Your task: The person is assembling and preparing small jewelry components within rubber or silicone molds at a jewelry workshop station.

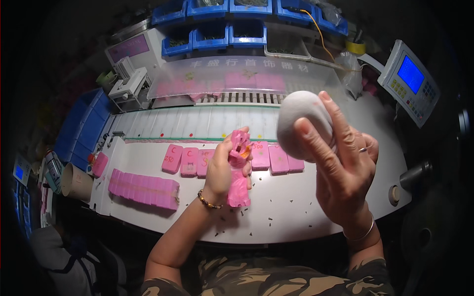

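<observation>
landmark: stack of pink blocks (143,189), laid on the white tabletop (284,214).

item 1: soft-looking pink piece (239,192), one. place: right of the stack, above the tabletop, in the left hand (218,170); fingers wrapped around it, gripping. an orange patch shows in its upper part.

item 2: rounded greyish-white pad (302,111), one. place: farther right of the stack, raised; right hand (348,172) grips it, two fingers lying along its near face, thumb out of clear sight.

handling note (judgement): best to support the pink piece along its length without squeezing its opening shut, and to bring the pad in lightly, wrist loose, clear of the left fingers.

orientation: pink piece's long axis runs away from the wearer, roughly crosswise to the stack; gaping end points to the far side, flared end toward the wearer.
</observation>
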{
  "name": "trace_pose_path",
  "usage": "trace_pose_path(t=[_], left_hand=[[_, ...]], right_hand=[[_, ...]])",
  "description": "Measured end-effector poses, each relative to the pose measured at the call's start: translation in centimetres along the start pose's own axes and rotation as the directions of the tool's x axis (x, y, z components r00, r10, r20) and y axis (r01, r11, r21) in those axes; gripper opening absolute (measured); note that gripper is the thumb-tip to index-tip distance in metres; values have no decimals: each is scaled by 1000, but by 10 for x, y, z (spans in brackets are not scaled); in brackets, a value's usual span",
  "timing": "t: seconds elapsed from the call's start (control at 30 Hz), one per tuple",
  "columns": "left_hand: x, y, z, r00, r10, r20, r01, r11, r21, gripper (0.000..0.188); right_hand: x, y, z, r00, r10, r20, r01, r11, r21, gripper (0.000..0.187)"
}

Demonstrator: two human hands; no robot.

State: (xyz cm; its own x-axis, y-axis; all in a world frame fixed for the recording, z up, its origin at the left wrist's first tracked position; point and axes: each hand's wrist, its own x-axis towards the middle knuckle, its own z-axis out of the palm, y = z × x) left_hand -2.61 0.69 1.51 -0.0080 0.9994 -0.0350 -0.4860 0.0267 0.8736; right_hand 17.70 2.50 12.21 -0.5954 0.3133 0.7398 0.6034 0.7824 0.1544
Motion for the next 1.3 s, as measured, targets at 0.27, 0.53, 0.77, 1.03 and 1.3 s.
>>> trace_pose_path(t=[0.27, 0.53, 0.77, 1.03, 1.3], left_hand=[[-16, 10, 12, 998, 5, 69, -12, 995, 96, 49], [-9, 26, -17, 971, 75, -228, -100, 990, -103, 53], [-13, 18, -26, 975, 61, -215, -109, 969, -221, 56], [-25, 17, -21, 952, 12, -306, -137, 910, -391, 48], [-38, 16, -22, 960, -1, -279, -127, 888, -442, 39]], right_hand=[[-36, 8, 38, 919, -176, 352, 144, 983, 115, 57], [-69, 16, 62, 841, 40, 539, -81, 995, 52, 60], [-68, -53, 80, 913, -145, 381, -92, 837, 539, 44], [-73, -64, 88, 845, -135, 517, -360, 571, 738, 24], [-67, -6, 53, 513, 73, 855, -555, -732, 395, 34]])
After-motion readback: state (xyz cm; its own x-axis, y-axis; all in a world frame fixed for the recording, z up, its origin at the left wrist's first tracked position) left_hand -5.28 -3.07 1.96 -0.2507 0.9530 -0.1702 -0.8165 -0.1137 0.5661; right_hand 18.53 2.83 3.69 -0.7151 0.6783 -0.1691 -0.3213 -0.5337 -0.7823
